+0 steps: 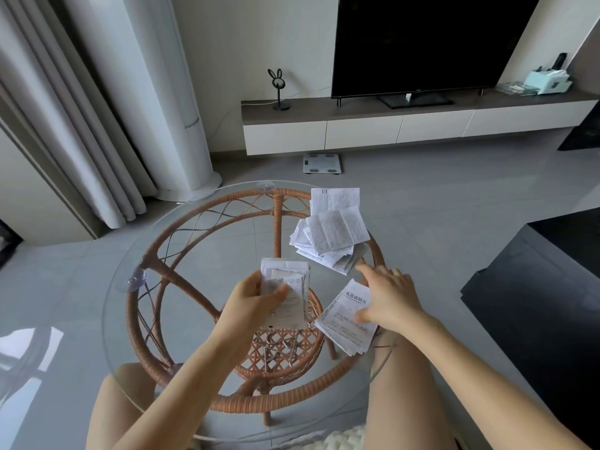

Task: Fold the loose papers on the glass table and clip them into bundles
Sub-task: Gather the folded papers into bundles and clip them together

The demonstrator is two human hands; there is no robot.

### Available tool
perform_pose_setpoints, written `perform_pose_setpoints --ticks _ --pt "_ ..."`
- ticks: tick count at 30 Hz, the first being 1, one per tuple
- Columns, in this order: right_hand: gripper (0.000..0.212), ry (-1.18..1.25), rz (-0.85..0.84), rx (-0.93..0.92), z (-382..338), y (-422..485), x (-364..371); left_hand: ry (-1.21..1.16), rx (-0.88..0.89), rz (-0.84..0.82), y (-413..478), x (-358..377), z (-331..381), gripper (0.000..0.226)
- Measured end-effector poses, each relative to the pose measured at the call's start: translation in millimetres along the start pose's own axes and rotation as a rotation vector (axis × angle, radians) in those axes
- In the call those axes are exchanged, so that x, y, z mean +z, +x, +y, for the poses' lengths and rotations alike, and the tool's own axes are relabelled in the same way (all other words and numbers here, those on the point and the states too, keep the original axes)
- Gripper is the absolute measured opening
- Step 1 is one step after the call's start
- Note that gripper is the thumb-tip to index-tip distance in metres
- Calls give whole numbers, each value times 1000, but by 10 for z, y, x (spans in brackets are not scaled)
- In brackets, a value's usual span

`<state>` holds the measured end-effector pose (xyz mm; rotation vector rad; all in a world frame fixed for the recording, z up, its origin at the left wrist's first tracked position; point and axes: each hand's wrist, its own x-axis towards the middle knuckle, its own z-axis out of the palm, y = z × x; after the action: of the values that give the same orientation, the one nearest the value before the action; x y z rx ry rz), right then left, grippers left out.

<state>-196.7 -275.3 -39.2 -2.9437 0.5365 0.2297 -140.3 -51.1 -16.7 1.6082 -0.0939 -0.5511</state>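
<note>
My left hand [256,295] grips a folded stack of white printed papers [287,287] above the middle of the round glass table [181,228]. My right hand [388,295] hovers with relaxed fingers over a second folded stack [341,323] lying on the glass at the near right; whether it touches that stack I cannot tell. A loose heap of printed papers [331,232] lies on the far right part of the table. Several metal clips [276,347] lie below the held stack, seen through the glass.
The glass top rests on a rattan frame [156,264] with suction pads [136,280]. My knees sit under the near edge. A dark low table [535,293] stands to the right, with a TV cabinet [357,128] and a floor scale [322,163] beyond.
</note>
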Motion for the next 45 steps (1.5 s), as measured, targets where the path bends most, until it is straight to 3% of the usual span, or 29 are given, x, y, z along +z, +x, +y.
perform_pose_setpoints --ticks 2,3,4,6,9,12,14,18,19,24,29,34,37,45 --pt "73 29 212 -77 -74 -62 -34 127 78 -16 11 44 -11 13" --pt "62 240 270 -112 -117 -117 -66 220 120 -21 21 67 -25 11" --pt "51 535 251 -135 -163 -180 -104 329 164 -31 24 83 -35 10" --pt "45 968 56 -180 -241 -303 -208 574 267 -82 30 110 -28 10" --pt "29 844 -115 -343 -295 -426 -285 897 412 -245 -14 177 42 20" --pt "26 837 -43 -388 -355 -502 -187 1182 542 -247 -117 178 137 30" --pt "12 917 46 -353 -397 -568 -17 1099 539 -187 -188 62 142 30" --pt "17 1167 165 -209 -543 -743 331 353 255 -87 -309 -212 -121 57" --pt "17 1178 168 -175 -587 -771 401 265 217 -93 -317 -238 -236 62" --pt "21 919 260 -169 -707 -807 649 352 263 5 -340 -135 -664 66" --pt "38 1102 275 -156 -813 -849 641 323 266 -8 -378 24 -751 69" --pt "35 1133 251 -150 -841 -826 698 332 262 -47 -387 70 -693 76" --pt "21 1142 227 -166 -808 -822 686 306 250 -88 -370 15 -676 79" --pt "20 1116 170 -110 -790 -787 680 192 211 -108 -365 -40 -667 54"
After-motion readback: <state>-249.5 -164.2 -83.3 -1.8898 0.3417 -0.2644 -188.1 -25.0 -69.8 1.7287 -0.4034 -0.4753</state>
